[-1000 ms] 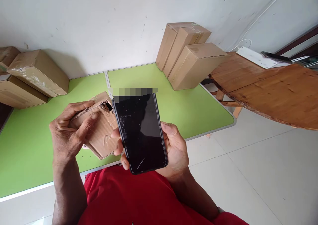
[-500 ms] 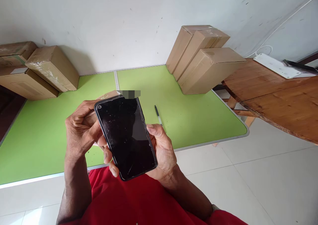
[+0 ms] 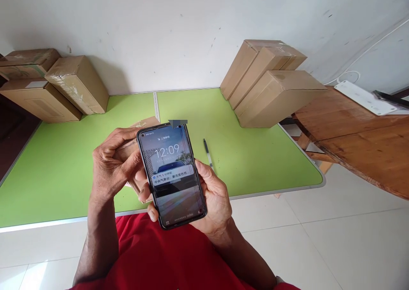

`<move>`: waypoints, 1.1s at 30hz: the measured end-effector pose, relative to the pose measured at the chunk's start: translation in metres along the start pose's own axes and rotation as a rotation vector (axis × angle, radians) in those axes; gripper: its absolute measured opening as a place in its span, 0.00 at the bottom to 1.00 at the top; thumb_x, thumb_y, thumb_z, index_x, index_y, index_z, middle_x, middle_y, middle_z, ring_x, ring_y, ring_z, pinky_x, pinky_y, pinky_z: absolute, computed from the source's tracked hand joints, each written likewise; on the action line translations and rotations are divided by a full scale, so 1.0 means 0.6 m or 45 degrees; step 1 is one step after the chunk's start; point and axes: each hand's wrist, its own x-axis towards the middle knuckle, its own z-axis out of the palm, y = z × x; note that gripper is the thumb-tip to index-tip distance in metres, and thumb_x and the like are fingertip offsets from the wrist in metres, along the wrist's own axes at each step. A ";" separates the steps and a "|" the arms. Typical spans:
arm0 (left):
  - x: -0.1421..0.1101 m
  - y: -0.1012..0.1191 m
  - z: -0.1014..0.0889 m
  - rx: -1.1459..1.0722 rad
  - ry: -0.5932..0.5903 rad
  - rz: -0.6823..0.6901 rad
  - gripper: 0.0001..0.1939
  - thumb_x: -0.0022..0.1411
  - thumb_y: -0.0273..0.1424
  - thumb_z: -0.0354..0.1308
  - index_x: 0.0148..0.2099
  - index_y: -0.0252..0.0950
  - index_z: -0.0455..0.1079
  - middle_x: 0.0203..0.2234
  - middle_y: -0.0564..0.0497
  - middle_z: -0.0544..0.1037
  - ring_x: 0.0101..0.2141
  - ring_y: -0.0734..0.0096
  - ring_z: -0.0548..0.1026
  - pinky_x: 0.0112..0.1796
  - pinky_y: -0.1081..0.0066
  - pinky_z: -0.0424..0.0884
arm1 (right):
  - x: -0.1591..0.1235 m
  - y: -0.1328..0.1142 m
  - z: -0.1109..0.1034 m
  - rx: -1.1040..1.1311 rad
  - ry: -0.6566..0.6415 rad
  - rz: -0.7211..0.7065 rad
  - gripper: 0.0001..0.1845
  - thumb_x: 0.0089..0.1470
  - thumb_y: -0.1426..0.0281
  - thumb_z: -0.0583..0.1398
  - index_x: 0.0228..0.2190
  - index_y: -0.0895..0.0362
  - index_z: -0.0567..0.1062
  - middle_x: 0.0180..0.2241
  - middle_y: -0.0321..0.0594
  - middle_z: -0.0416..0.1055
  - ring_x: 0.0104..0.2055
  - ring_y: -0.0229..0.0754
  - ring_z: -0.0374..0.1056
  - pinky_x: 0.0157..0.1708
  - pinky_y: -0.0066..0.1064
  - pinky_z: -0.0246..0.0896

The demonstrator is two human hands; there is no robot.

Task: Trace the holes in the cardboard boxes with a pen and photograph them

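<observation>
A smartphone (image 3: 174,204) in a black case is held over the near edge of the table, tilted a little. Its lit lock screen reads 12:09, with a notification below. My right hand (image 3: 214,200) cradles it from behind, thumb along the right edge and fingertips curling round the left edge. On the other side, my left hand (image 3: 110,164) has its thumb and forefinger against the phone's upper left edge; its other fingers are mostly hidden. Behind the phone and my left hand lies a small cardboard box (image 3: 149,122), largely covered. Beyond my right thumb is a pen (image 3: 207,150).
Cardboard boxes stand on the green table (image 3: 255,166): one group (image 3: 78,85) at the back left, another group (image 3: 271,94) at the back right. A wooden table (image 3: 351,132) to the right bears a white flat object (image 3: 361,97).
The phone's screen has gone from black to a lit lock screen. Phone and both hands appear slightly further right, as the whole view has shifted too. The grip looks the same.
</observation>
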 end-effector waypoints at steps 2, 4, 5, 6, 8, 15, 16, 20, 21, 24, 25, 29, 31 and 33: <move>0.001 0.000 0.000 0.013 -0.003 0.012 0.12 0.66 0.30 0.73 0.49 0.50 0.87 0.43 0.51 0.88 0.47 0.57 0.87 0.52 0.57 0.85 | -0.001 -0.001 0.001 -0.011 -0.021 -0.005 0.34 0.62 0.38 0.59 0.47 0.54 0.84 0.47 0.54 0.86 0.49 0.63 0.82 0.45 0.57 0.79; 0.001 0.000 0.000 0.020 0.005 0.014 0.12 0.66 0.30 0.74 0.50 0.50 0.87 0.44 0.51 0.89 0.47 0.58 0.87 0.51 0.59 0.85 | -0.006 -0.001 0.000 0.000 -0.016 -0.041 0.34 0.62 0.40 0.60 0.48 0.55 0.85 0.49 0.53 0.86 0.48 0.62 0.83 0.44 0.53 0.79; 0.002 0.000 -0.001 0.020 0.014 0.011 0.12 0.66 0.31 0.74 0.50 0.49 0.87 0.44 0.51 0.89 0.48 0.59 0.87 0.51 0.59 0.85 | -0.010 -0.001 -0.002 0.011 0.000 -0.076 0.34 0.62 0.40 0.61 0.49 0.55 0.85 0.51 0.53 0.86 0.48 0.61 0.83 0.43 0.50 0.79; 0.002 0.001 -0.002 0.019 0.019 -0.001 0.12 0.65 0.31 0.75 0.50 0.49 0.87 0.45 0.52 0.89 0.48 0.59 0.87 0.52 0.60 0.84 | -0.015 -0.002 -0.005 0.019 0.022 -0.115 0.34 0.63 0.41 0.61 0.51 0.55 0.85 0.53 0.53 0.86 0.48 0.60 0.83 0.43 0.48 0.79; 0.003 0.000 -0.005 0.016 0.032 -0.036 0.12 0.65 0.32 0.76 0.50 0.48 0.87 0.46 0.52 0.89 0.49 0.60 0.86 0.52 0.62 0.83 | -0.027 -0.007 -0.011 0.015 0.088 -0.204 0.34 0.64 0.43 0.61 0.56 0.55 0.85 0.58 0.52 0.84 0.49 0.57 0.84 0.42 0.43 0.79; 0.006 -0.006 -0.012 0.006 0.074 -0.107 0.11 0.65 0.35 0.77 0.50 0.51 0.88 0.47 0.53 0.89 0.48 0.62 0.85 0.49 0.65 0.80 | -0.071 -0.039 -0.081 -0.154 0.454 -0.399 0.29 0.70 0.46 0.60 0.55 0.54 0.86 0.56 0.49 0.86 0.48 0.53 0.86 0.47 0.42 0.83; 0.006 -0.006 -0.010 0.005 0.075 -0.109 0.11 0.65 0.35 0.77 0.50 0.51 0.88 0.47 0.53 0.89 0.48 0.62 0.85 0.49 0.65 0.80 | -0.072 -0.040 -0.100 -0.198 0.556 -0.403 0.27 0.69 0.47 0.62 0.54 0.55 0.85 0.55 0.50 0.87 0.49 0.54 0.86 0.48 0.42 0.83; 0.007 -0.002 -0.002 -0.001 0.053 -0.092 0.11 0.64 0.35 0.78 0.50 0.48 0.88 0.47 0.53 0.89 0.48 0.61 0.86 0.49 0.65 0.81 | -0.058 -0.034 -0.176 -0.400 0.908 -0.359 0.24 0.62 0.50 0.69 0.47 0.58 0.85 0.43 0.51 0.89 0.44 0.55 0.87 0.48 0.43 0.83; 0.007 0.000 -0.001 0.001 0.047 -0.076 0.11 0.64 0.35 0.78 0.50 0.48 0.88 0.47 0.53 0.89 0.48 0.62 0.86 0.50 0.65 0.81 | -0.052 -0.032 -0.192 -0.455 0.953 -0.345 0.25 0.60 0.49 0.70 0.44 0.58 0.85 0.40 0.51 0.89 0.41 0.55 0.87 0.46 0.44 0.83; 0.008 0.002 0.000 0.028 0.035 -0.054 0.11 0.65 0.34 0.77 0.50 0.47 0.88 0.47 0.53 0.89 0.49 0.64 0.86 0.50 0.67 0.81 | -0.034 -0.027 -0.226 -0.583 1.026 -0.323 0.26 0.49 0.46 0.74 0.37 0.55 0.83 0.32 0.46 0.87 0.35 0.56 0.86 0.39 0.44 0.82; 0.008 0.002 0.000 0.034 0.038 -0.050 0.11 0.65 0.33 0.77 0.50 0.46 0.88 0.47 0.53 0.89 0.49 0.64 0.86 0.50 0.67 0.81 | -0.029 -0.027 -0.235 -0.615 1.041 -0.331 0.26 0.46 0.46 0.75 0.35 0.55 0.82 0.30 0.44 0.86 0.34 0.55 0.85 0.37 0.43 0.81; 0.009 0.002 -0.002 0.044 0.059 -0.024 0.11 0.65 0.32 0.76 0.50 0.45 0.87 0.46 0.52 0.90 0.47 0.65 0.86 0.48 0.66 0.81 | -0.013 -0.028 -0.259 -0.767 1.087 -0.351 0.28 0.41 0.45 0.76 0.32 0.53 0.79 0.28 0.38 0.83 0.28 0.48 0.80 0.32 0.38 0.75; 0.008 0.001 -0.002 0.046 0.063 -0.024 0.11 0.65 0.31 0.77 0.50 0.45 0.87 0.46 0.52 0.90 0.48 0.66 0.86 0.48 0.67 0.81 | -0.008 -0.029 -0.268 -0.871 1.107 -0.347 0.28 0.43 0.43 0.75 0.31 0.53 0.77 0.27 0.36 0.81 0.27 0.46 0.76 0.30 0.37 0.72; 0.007 0.001 -0.003 0.039 0.058 -0.019 0.11 0.65 0.31 0.77 0.50 0.45 0.88 0.46 0.52 0.90 0.48 0.67 0.86 0.49 0.67 0.81 | -0.006 -0.030 -0.274 -0.996 1.131 -0.354 0.28 0.46 0.42 0.73 0.30 0.53 0.76 0.26 0.35 0.78 0.28 0.45 0.75 0.31 0.36 0.70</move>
